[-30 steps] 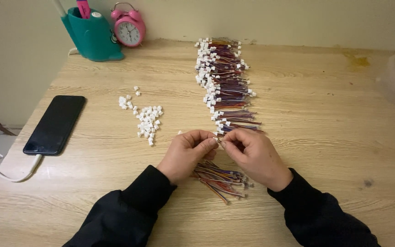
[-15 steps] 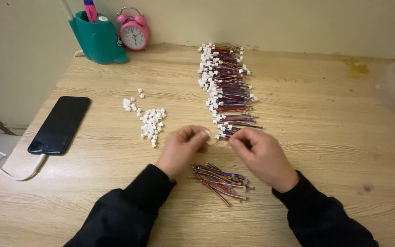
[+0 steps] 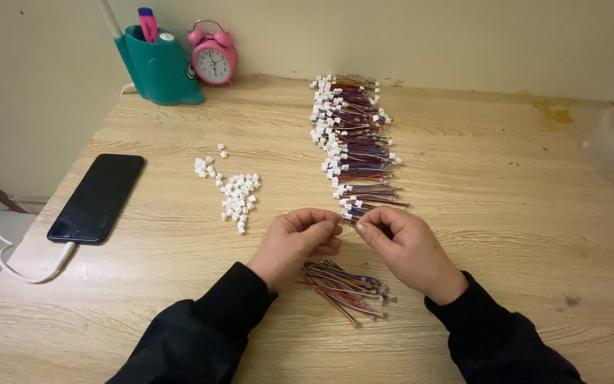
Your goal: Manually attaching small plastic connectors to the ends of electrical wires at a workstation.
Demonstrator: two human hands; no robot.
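I note black phone (image 3: 97, 198) far left on wooden table (image 3: 506, 213). Loose white connectors (image 3: 234, 190) next. Left hand (image 3: 294, 243) pinched shut on small wire piece (image 3: 347, 221); right hand (image 3: 408, 249) pinches same piece. Bare wire bundle (image 3: 346, 288) below hands, finished row (image 3: 353, 139) above.

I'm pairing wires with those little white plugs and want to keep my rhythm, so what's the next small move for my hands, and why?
Probably lay the piece pinched between the left hand and right hand at the near end of the finished row. Both hands sit right beside that end, with loose wires below and white connectors to the left.
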